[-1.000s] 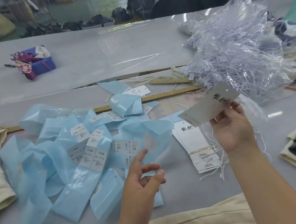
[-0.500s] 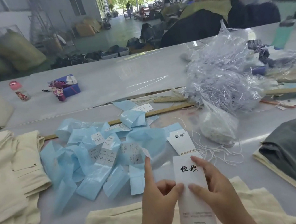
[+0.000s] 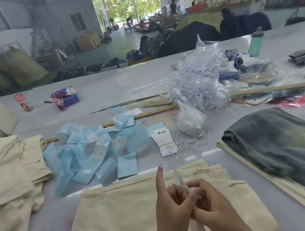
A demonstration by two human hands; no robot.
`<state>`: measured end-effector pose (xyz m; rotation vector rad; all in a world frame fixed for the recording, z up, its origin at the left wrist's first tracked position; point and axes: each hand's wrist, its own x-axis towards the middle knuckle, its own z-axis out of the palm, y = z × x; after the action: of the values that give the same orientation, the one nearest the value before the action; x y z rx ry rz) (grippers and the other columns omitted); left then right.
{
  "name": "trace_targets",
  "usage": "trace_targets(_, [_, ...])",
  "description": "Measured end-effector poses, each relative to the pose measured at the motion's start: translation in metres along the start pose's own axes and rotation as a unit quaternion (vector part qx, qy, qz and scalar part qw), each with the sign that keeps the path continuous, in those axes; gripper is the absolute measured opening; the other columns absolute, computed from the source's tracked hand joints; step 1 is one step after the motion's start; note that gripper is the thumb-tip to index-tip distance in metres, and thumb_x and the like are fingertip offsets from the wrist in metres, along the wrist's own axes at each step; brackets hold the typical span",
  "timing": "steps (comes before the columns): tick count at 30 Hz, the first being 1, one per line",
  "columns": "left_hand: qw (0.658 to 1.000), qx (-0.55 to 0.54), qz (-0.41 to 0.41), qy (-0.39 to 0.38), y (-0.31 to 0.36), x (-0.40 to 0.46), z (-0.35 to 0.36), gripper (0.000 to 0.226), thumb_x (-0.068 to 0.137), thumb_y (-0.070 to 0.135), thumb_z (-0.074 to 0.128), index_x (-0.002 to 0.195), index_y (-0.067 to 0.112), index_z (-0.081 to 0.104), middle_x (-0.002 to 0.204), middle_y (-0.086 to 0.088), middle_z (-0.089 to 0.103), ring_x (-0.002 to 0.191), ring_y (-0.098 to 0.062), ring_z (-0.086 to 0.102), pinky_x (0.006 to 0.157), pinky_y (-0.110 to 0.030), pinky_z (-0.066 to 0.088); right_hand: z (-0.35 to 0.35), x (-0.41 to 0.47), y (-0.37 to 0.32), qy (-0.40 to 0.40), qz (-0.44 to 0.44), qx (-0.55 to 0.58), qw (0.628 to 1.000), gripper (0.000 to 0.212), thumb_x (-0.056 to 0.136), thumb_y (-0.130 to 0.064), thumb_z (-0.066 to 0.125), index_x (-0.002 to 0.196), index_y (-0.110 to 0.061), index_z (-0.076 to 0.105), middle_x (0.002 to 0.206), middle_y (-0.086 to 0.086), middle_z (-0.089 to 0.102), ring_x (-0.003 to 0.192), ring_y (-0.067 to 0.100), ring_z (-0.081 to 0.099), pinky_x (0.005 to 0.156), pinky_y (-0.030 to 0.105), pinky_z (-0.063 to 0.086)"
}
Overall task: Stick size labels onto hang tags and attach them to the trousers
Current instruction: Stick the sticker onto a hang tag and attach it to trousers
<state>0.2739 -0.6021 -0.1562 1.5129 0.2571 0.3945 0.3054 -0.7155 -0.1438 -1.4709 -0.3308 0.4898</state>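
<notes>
Both hands are low in the middle of the shot, right over the cream trousers (image 3: pixel 123 218) spread flat on the table (image 3: pixel 123 86). The left hand (image 3: pixel 171 205) has its index finger sticking straight up while the other fingers curl in, and they're pinching a white hang tag (image 3: pixel 197 227) that's turned nearly edge-on, so it's a blurry strip running up between the two hands. The right hand (image 3: pixel 213 207) has its fingers curled round the same tag from the other side. Can't tell if a label is on it, too smeared.

Further back there's a bundle of more hang tags (image 3: pixel 163 139) with loose white strings next to it, and left of that a messy pile of blue backing strips (image 3: pixel 86 155) carrying the little white size labels (image 3: pixel 99 151). More cream trousers are stacked at the left edge (image 3: pixel 1 169), and a dark grey folded pair (image 3: pixel 283 147) sits on the right. A clear bag of plastic ties (image 3: pixel 196 85) is behind the tags, with a wooden ruler (image 3: pixel 155 112) just in front of it
</notes>
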Motion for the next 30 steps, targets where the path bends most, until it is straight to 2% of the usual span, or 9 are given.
trace_targets(2, [0.999, -0.037, -0.022, -0.004, 0.004, -0.011, 0.004, 0.103, 0.06, 0.034, 0.083, 0.14, 0.045, 0.019, 0.065, -0.004, 0.056, 0.065, -0.02, 0.057, 0.067, -0.038, 0.053, -0.008, -0.016, -0.002, -0.023, -0.008, -0.004, 1.0, 0.056, 0.062, -0.009, 0.072, 0.115, -0.015, 0.053, 0.084, 0.011, 0.064, 0.076, 0.017, 0.058, 0.073, 0.034, 0.048])
trace_targets(4, [0.996, -0.075, -0.037, -0.01, 0.008, -0.021, 0.009, 0.104, 0.061, 0.034, 0.085, 0.141, 0.044, 0.018, 0.068, -0.006, 0.059, 0.064, -0.019, 0.059, 0.061, -0.03, 0.051, -0.017, -0.027, -0.003, -0.026, -0.026, -0.007, 0.999, 0.07, 0.06, -0.013, 0.074, 0.125, -0.021, 0.048, 0.088, 0.022, 0.057, 0.078, 0.021, 0.053, 0.077, 0.037, 0.045])
trace_targets(9, [0.992, -0.121, -0.018, -0.004, 0.017, -0.04, 0.023, 0.096, 0.069, 0.021, 0.083, 0.139, 0.041, 0.021, 0.067, -0.005, 0.062, 0.057, -0.015, 0.058, 0.056, -0.022, 0.049, -0.027, -0.046, -0.005, -0.042, -0.096, 0.005, 0.994, 0.091, 0.067, -0.011, 0.072, 0.143, -0.042, 0.033, 0.08, 0.014, 0.041, 0.073, 0.021, 0.043, 0.077, 0.034, 0.042])
trace_targets(11, [0.991, -0.132, -0.013, 0.001, 0.02, -0.044, 0.028, 0.095, 0.067, 0.018, 0.078, 0.139, 0.041, 0.02, 0.066, -0.004, 0.061, 0.054, -0.014, 0.057, 0.054, -0.022, 0.049, -0.029, -0.05, -0.006, -0.047, -0.118, -0.002, 0.992, 0.09, 0.07, -0.008, 0.069, 0.143, -0.047, 0.035, 0.08, 0.017, 0.039, 0.074, 0.023, 0.042, 0.078, 0.034, 0.042])
trace_targets(14, [0.988, -0.152, -0.017, 0.01, 0.023, -0.048, 0.032, 0.093, 0.069, 0.015, 0.073, 0.142, 0.036, 0.019, 0.065, -0.006, 0.061, 0.055, -0.014, 0.058, 0.055, -0.022, 0.05, -0.033, -0.054, -0.006, -0.048, -0.125, 0.001, 0.991, 0.08, 0.073, -0.005, 0.063, 0.138, -0.048, 0.044, 0.072, 0.003, 0.04, 0.071, 0.022, 0.039, 0.079, 0.035, 0.043])
trace_targets(18, [0.987, -0.157, -0.016, 0.021, 0.021, -0.052, 0.034, 0.082, 0.073, 0.014, 0.065, 0.14, 0.032, 0.022, 0.066, -0.01, 0.063, 0.056, -0.014, 0.059, 0.054, -0.022, 0.051, -0.041, -0.055, -0.003, -0.019, -0.09, -0.004, 0.996, 0.053, 0.077, 0.0, 0.054, 0.115, -0.033, 0.071, 0.085, 0.005, 0.07, 0.074, 0.014, 0.059, 0.073, 0.022, 0.047])
trace_targets(21, [0.984, -0.169, -0.015, 0.049, 0.019, -0.054, 0.029, 0.069, 0.076, 0.019, 0.061, 0.136, 0.032, 0.031, 0.067, -0.01, 0.063, 0.049, -0.016, 0.054, 0.05, -0.024, 0.048, -0.051, -0.054, 0.007, 0.032, -0.056, -0.057, 0.996, 0.047, 0.084, 0.013, 0.057, 0.101, -0.027, 0.075, 0.091, 0.004, 0.073, 0.081, 0.025, 0.065, 0.074, 0.032, 0.051])
trace_targets(26, [0.991, -0.113, 0.023, 0.068, 0.016, -0.055, 0.017, 0.04, 0.078, 0.017, 0.068, 0.117, 0.025, 0.058, 0.073, -0.002, 0.062, 0.059, -0.013, 0.054, 0.048, -0.019, 0.043, -0.069, -0.052, 0.013, 0.051, 0.02, -0.022, 0.998, 0.061, 0.063, 0.008, 0.073, 0.116, -0.022, 0.064, 0.104, 0.009, 0.072, 0.093, 0.023, 0.068, 0.079, 0.034, 0.056])
trace_targets(30, [0.996, -0.035, 0.035, 0.076, 0.013, -0.057, 0.017, 0.016, 0.068, 0.019, 0.08, 0.079, 0.014, 0.069, 0.105, 0.005, 0.066, 0.09, -0.005, 0.062, 0.071, -0.011, 0.047, -0.073, -0.052, 0.013, 0.058, 0.016, -0.023, 0.998, 0.072, 0.064, 0.011, 0.074, 0.124, -0.028, 0.06, 0.108, 0.012, 0.07, 0.102, 0.031, 0.063, 0.086, 0.047, 0.056])
